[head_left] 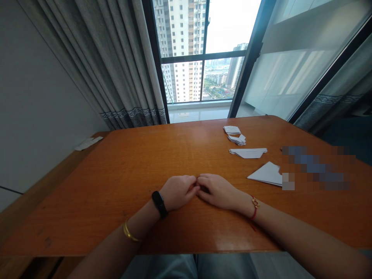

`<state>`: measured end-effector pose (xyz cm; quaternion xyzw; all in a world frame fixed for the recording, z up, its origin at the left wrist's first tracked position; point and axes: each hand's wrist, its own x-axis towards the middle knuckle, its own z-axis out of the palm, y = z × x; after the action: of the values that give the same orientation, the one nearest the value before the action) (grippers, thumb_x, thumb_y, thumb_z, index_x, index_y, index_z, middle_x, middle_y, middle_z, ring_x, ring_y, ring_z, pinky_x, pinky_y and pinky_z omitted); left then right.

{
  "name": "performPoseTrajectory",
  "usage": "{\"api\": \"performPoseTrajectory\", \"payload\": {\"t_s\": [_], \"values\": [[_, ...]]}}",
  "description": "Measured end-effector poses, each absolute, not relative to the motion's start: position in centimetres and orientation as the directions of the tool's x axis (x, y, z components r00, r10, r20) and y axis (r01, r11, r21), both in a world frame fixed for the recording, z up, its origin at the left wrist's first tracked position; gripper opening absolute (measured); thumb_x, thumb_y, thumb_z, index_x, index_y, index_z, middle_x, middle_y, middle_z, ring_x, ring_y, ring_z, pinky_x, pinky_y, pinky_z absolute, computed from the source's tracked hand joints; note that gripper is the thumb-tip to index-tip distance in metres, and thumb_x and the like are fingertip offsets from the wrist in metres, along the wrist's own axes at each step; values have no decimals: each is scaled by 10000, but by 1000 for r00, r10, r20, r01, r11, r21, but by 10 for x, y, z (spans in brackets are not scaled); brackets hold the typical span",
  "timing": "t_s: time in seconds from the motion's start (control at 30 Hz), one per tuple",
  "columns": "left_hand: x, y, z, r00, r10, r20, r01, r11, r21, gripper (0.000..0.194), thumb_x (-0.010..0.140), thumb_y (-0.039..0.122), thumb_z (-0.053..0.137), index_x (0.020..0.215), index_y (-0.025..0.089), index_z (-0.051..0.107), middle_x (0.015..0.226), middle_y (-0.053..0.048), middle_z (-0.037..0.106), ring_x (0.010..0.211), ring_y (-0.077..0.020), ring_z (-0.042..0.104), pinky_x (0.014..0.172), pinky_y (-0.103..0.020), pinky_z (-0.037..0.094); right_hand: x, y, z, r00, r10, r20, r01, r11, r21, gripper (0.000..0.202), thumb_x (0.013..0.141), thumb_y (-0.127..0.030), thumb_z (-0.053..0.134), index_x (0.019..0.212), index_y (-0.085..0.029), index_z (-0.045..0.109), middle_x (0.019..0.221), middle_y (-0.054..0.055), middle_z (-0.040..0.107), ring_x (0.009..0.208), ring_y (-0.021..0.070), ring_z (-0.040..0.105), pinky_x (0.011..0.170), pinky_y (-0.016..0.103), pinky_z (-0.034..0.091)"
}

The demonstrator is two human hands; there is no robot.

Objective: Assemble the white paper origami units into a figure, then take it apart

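My left hand (180, 191) rests on the brown table (139, 155), its fingers curled together. Its fingertips meet those of my right hand (216, 190), which lies on the table with its fingers bent inward and thumb curved under. Nothing shows in either hand. Right of my right hand lies a pointed folded white paper (266, 174), its right end covered by a blurred patch. Beyond it are a long flat folded paper (249, 153), a small stack of folded paper (236, 140) and a squarish folded paper (231, 130).
A blurred bluish area (314, 162) covers something at the table's right. White papers (88, 143) lie at the far left edge by the wall. Behind the table are a grey curtain (116, 69) and a window (203, 58) with dark frames.
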<state>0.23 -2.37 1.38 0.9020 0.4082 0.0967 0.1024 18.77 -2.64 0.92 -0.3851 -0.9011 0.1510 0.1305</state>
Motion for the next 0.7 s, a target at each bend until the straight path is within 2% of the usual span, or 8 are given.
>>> {"api": "performPoseTrajectory", "payload": {"t_s": [0.7], "values": [[1, -23, 12, 658, 746, 102, 703, -657, 271, 220, 919, 359, 414, 808, 194, 509, 778, -14, 618, 656, -152, 551, 584, -254, 339, 188, -26, 7, -673, 729, 128, 649, 664, -371, 134, 874, -251, 489, 839, -162, 584, 830, 48, 613, 747, 146, 539, 701, 247, 384]]}}
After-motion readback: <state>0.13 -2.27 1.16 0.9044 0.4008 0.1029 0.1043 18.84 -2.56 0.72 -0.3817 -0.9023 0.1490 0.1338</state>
